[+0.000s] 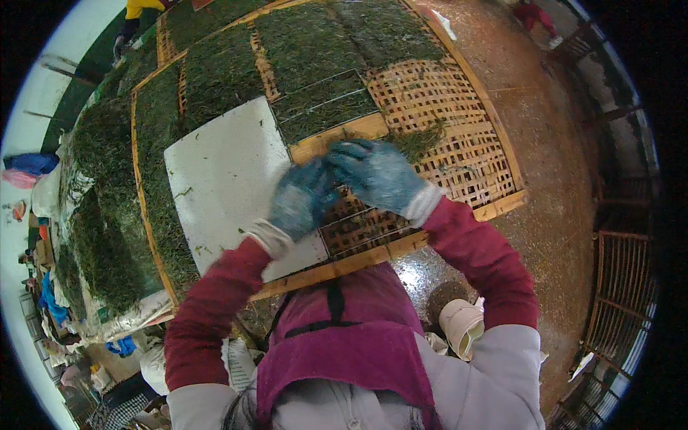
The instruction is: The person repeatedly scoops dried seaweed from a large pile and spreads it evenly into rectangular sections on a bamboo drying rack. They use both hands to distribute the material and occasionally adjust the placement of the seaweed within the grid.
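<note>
My left hand and my right hand, both in blue-coated gloves with white cuffs, meet above a thin wire frame on a woven bamboo tray. They are blurred, and whatever lies beneath or between the fingers is hidden. Beside my left hand a white flat board lies on the tray, with a few green shreds on it. Layers of dark green leafy or grassy strands cover the far part of the tray. A small loose clump lies by my right hand.
More green strands are heaped on a plastic-covered surface at left. A white bucket stands on the wet brown floor at lower right. Metal racks line the right edge. Parts of other people show at the top.
</note>
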The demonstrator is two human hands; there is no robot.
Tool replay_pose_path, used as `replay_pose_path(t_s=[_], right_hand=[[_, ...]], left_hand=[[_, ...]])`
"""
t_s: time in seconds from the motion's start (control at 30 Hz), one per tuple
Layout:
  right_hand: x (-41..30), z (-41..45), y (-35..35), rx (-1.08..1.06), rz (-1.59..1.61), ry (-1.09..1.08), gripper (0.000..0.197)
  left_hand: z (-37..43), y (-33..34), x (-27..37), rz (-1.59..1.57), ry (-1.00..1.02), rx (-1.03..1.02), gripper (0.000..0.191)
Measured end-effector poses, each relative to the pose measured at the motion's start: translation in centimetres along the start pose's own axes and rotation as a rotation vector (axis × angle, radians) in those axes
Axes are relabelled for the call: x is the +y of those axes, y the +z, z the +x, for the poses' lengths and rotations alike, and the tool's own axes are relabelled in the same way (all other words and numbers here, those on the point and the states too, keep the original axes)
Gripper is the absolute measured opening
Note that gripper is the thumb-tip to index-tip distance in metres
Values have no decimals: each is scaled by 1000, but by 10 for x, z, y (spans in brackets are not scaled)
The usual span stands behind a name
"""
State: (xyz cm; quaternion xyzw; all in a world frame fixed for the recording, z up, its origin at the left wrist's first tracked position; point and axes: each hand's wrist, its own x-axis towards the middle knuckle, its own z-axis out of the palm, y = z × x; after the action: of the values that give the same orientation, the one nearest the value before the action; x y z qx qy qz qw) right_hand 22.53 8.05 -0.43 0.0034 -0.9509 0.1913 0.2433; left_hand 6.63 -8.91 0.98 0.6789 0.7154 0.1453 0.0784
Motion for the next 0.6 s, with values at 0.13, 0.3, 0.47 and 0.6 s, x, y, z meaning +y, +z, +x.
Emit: replay_pose_path(t_s=[0.13, 0.3, 0.47, 0.6], right_hand=[[5, -1, 4, -249, -315, 79, 35], [30, -54, -72, -238, -266, 96, 52], [67, -45, -63, -395, -378, 258, 77], [79, -21, -55, -403, -282, 236, 57]], left_hand=[[-23, 39, -9, 39, 93, 44, 57], [-5, 12, 0, -5, 81, 13, 54], [56, 48, 46, -125, 59, 46, 58], [74, 93, 46, -97, 97, 67, 61]])
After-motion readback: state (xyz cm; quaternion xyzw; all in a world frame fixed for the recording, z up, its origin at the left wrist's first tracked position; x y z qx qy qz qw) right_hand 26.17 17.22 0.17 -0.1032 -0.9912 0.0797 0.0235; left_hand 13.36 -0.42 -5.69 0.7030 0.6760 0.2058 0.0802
